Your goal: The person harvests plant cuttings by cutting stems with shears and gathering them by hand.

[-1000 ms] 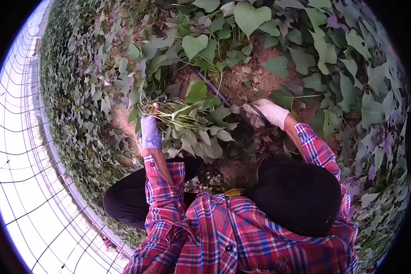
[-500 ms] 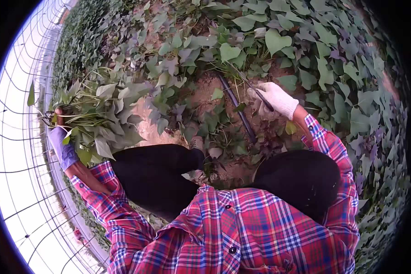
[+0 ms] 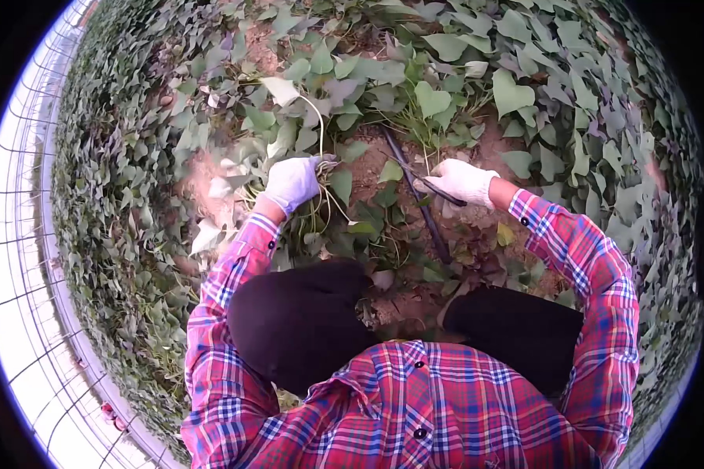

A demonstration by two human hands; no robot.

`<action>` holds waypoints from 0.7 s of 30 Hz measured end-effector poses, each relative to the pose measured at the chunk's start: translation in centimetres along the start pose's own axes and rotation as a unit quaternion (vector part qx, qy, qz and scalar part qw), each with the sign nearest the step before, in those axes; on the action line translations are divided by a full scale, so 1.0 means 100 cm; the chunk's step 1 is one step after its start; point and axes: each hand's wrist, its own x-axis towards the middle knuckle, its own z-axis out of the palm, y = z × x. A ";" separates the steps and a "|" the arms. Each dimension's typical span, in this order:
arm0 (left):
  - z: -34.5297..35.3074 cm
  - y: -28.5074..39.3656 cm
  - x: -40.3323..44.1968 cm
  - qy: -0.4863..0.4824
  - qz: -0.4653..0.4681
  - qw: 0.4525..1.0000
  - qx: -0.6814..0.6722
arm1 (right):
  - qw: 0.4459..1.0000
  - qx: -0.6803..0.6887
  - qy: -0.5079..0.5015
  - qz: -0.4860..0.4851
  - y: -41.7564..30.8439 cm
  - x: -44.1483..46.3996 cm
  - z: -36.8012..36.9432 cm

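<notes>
My left hand (image 3: 292, 182), in a pale glove, is closed around a bunch of leafy vine stems (image 3: 321, 141). Pale stems and upturned leaves stick out around its fingers. To the right, my right hand (image 3: 463, 181), in a white glove, grips a slim dark-handled blade (image 3: 443, 194). The blade points up and left, crossing over a black hose (image 3: 430, 223) on the soil. Its exact kind is hard to make out. Upright green stems (image 3: 427, 156) stand right beside my right fingers; I cannot tell whether they are touched.
Heart-shaped vine leaves (image 3: 512, 94) cover the ground on all sides. Bare reddish soil (image 3: 368, 176) shows between my hands. My bent knees (image 3: 301, 320) in black trousers are close below. A wire mesh fence (image 3: 16, 258) runs along the left side.
My left hand has swung from the far left by the fence to the middle, near the hose. The large leafy bunch is no longer out there. My right hand stays by the hose, its blade lying flatter.
</notes>
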 end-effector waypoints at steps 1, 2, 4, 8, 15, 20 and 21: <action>0.018 -0.008 0.012 -0.010 -0.012 1.000 0.009 | 1.000 0.021 -0.011 -0.001 0.005 0.015 0.008; 0.040 -0.017 0.023 -0.021 -0.022 0.999 0.021 | 0.999 0.043 -0.020 -0.002 0.014 0.033 0.019; 0.075 -0.055 0.036 -0.067 -0.112 0.990 0.059 | 0.991 0.131 -0.037 0.001 0.012 0.048 0.036; 0.143 -0.136 0.022 -0.077 -0.130 0.988 -0.010 | 0.974 0.213 -0.062 -0.034 -0.016 0.064 0.046; 0.105 -0.066 -0.014 0.085 -0.113 0.989 -0.048 | 0.975 0.212 -0.058 -0.029 -0.021 0.127 0.032; 0.130 -0.082 -0.008 0.001 -0.127 0.992 0.006 | 0.949 0.293 -0.115 -0.003 -0.008 0.145 0.040; 0.127 -0.081 -0.006 -0.004 -0.167 0.986 -0.005 | 0.948 0.293 -0.126 -0.005 -0.006 0.146 0.041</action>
